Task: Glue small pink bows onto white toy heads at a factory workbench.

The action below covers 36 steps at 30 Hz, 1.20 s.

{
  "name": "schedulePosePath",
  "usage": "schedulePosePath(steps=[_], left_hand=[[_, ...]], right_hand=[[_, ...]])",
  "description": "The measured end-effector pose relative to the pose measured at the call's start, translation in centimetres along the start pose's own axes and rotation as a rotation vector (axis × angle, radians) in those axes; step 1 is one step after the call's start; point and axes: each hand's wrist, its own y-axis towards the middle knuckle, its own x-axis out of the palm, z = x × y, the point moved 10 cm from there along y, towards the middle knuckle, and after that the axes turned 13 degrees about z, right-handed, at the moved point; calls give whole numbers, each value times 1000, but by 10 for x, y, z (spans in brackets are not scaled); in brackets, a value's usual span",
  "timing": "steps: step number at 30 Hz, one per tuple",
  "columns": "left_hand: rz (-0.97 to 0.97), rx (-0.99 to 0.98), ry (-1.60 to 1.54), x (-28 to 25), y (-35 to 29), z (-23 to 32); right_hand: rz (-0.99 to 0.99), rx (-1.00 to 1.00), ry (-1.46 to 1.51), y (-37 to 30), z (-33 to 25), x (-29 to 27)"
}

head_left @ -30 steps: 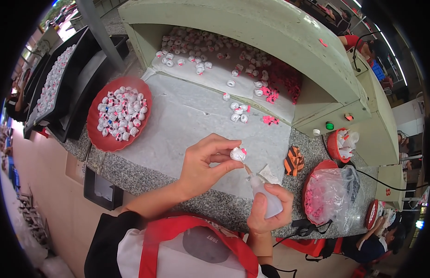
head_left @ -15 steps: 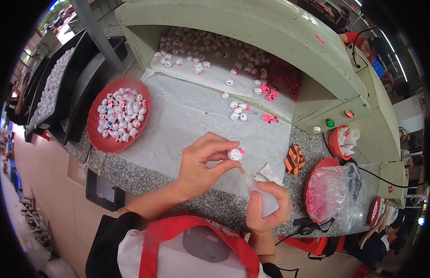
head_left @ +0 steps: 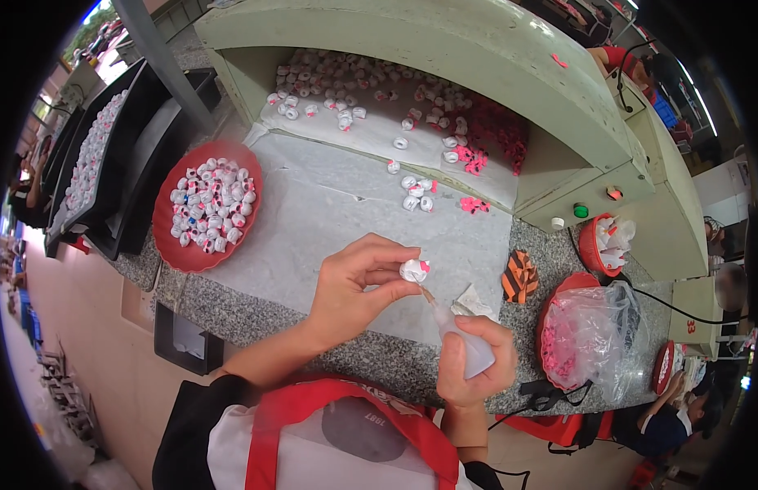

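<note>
Between thumb and fingers, my left hand (head_left: 350,287) pinches a small round white piece (head_left: 414,270) with a pink patch on its right side. My right hand (head_left: 479,359) is wrapped round a translucent squeeze bottle (head_left: 465,343), tilted up to the left. Its thin tip (head_left: 428,296) is at the lower edge of the white piece; whether it touches I cannot tell. Beyond my hands, a few similar white pieces (head_left: 415,194) and several small pink pieces (head_left: 474,205) lie on the white paper (head_left: 314,220).
A red dish (head_left: 171,245) heaped with white pieces stands left. The pale green cabinet (head_left: 412,41) rises at the back, more pieces inside. On the right are an orange-and-black striped cloth (head_left: 519,276), a red basket (head_left: 590,245) and a dish of pink pieces (head_left: 559,343) under clear plastic.
The bottle and my right hand have shifted very slightly, with the tip still by the white piece. Both hands keep their grips. The whole view has moved a little.
</note>
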Motion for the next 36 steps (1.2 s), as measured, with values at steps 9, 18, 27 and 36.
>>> schedulePosePath(steps=[9, 18, 27, 36], left_hand=[[-2, -350, -159, 0, -1, -26], [6, -331, -168, -2, 0, -24], [-8, -366, -149, 0, 0, -27], [20, -373, -128, -9, 2, -35]], right_hand=[[-15, -144, 56, 4, -8, -3], [-12, -152, 31, 5, -7, -6], [-44, -67, 63, 6, -2, -2], [50, 346, 73, -2, 39, -2]])
